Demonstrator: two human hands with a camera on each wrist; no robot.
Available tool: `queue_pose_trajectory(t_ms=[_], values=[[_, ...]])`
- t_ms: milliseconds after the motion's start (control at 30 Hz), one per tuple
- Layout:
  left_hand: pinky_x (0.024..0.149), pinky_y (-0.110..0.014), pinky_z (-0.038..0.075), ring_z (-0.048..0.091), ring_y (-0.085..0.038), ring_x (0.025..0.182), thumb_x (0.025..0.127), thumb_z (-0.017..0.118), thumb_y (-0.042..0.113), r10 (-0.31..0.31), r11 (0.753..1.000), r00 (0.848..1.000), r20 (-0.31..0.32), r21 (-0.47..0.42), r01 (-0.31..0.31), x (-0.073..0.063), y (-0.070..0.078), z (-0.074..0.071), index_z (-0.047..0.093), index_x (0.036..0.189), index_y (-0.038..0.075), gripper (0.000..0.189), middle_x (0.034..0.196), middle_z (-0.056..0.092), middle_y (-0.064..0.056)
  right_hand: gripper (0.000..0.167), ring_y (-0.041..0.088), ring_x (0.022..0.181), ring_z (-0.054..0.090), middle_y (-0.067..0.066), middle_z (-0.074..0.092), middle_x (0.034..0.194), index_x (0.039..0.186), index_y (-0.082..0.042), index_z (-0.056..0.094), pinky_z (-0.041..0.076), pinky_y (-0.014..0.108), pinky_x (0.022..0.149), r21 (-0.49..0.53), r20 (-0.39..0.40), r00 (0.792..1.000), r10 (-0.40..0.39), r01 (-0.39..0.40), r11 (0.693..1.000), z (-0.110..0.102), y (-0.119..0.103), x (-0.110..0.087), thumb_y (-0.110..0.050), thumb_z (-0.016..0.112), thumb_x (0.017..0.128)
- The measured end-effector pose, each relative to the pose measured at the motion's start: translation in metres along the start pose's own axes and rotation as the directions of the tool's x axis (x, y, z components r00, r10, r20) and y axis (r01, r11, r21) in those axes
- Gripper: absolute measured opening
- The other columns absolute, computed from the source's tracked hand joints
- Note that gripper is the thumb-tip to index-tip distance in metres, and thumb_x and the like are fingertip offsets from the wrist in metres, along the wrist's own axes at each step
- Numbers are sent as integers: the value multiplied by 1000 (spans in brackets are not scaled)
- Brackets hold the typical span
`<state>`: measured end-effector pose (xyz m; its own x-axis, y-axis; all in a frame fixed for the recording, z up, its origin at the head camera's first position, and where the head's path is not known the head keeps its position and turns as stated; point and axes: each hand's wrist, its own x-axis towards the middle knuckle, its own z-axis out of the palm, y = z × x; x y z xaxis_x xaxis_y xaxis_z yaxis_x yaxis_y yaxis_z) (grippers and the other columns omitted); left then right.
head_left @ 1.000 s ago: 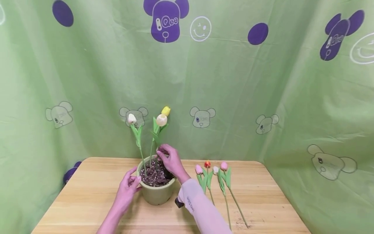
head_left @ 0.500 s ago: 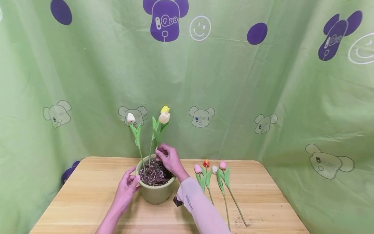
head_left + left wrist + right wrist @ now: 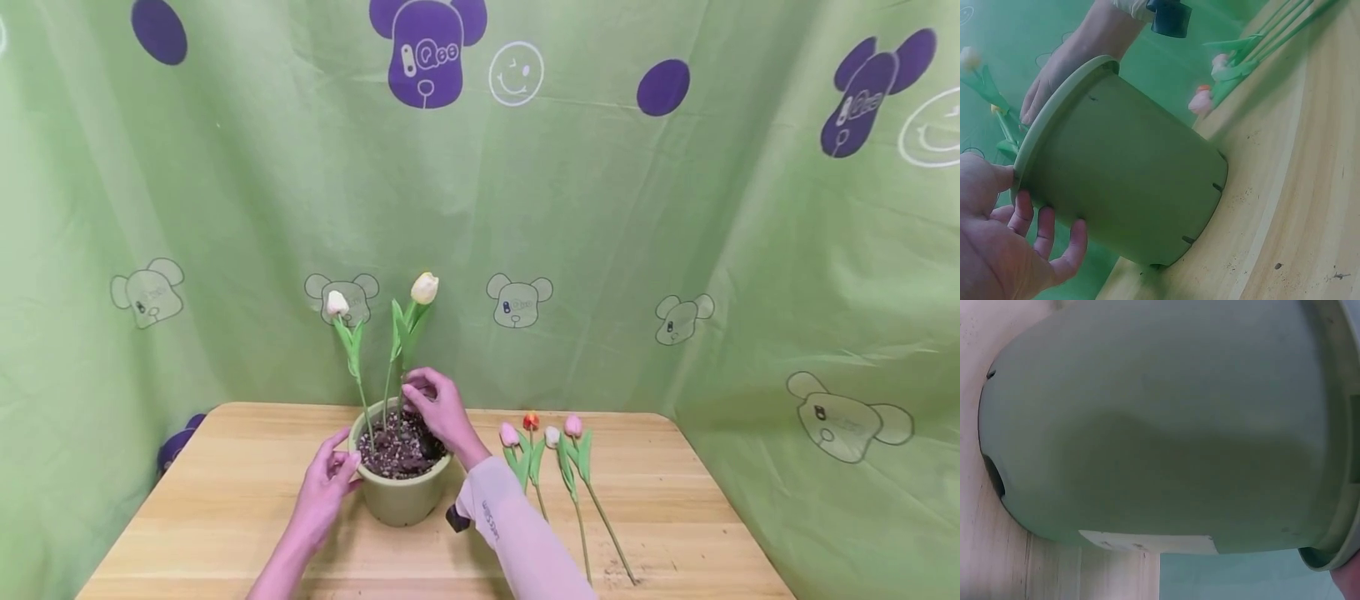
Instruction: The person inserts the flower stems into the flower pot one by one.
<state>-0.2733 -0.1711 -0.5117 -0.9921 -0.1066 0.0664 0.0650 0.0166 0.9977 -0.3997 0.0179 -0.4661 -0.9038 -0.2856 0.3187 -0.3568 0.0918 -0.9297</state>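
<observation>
A green flower pot [image 3: 402, 502] of dark soil [image 3: 397, 454] stands on the table. My left hand [image 3: 322, 483] grips its left rim; in the left wrist view the thumb is at the rim and the fingers [image 3: 1072, 250] touch the outer wall. Over the soil, my right hand [image 3: 441, 412] pinches the stem of a cream tulip [image 3: 425, 288] between thumb and fingers. A white tulip [image 3: 337, 302] stands upright at the pot's left, and another stem [image 3: 387, 383] beside the held one; its yellow flower is hidden behind the cream one. The pot wall [image 3: 1179, 425] fills most of the right wrist view.
Right of the pot several tulips lie on the wooden table [image 3: 675, 500]: a pink one [image 3: 509, 433], a red one [image 3: 531, 420], a white one [image 3: 552, 437] and another pink one [image 3: 573, 426]. Soil crumbs [image 3: 618, 575] dot the tabletop. A green curtain [image 3: 600, 208] surrounds it.
The cream tulip's head has moved right and slightly up, and now covers the yellow flower behind it. Both hands stay nearly in place, the left at the pot, the right on the stem.
</observation>
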Motion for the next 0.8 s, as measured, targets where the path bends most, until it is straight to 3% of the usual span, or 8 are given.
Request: queue_pose_trajectory(t_ms=[233,567,800], values=[[107,-52,57,65,-21,109,108,54,13,22,1000,1000,-1,6,-22,2,-2,0,33,159,6,56,122,61,-23,22,14,87,67,10,72,104,115,-6,71,65,27,78,-130,-20,999,-42,39,991,-1,0,0,-17,72,97],[108,-52,56,64,-26,113,107,54,13,15,1000,1000,-1,5,-15,1,-3,1,33,159,8,56,123,60,-23,18,19,79,72,13,75,98,110,-1,73,67,29,72,-130,2,1000,-15,16,991,1,1,0,-14,72,97],[107,-50,57,63,-23,110,107,54,13,15,1000,1000,-6,2,-15,1,-2,1,33,159,8,56,122,60,-22,8,9,76,67,6,75,93,101,-8,73,62,22,72,-362,81,993,-82,106,926,3,0,1,-14,73,97]])
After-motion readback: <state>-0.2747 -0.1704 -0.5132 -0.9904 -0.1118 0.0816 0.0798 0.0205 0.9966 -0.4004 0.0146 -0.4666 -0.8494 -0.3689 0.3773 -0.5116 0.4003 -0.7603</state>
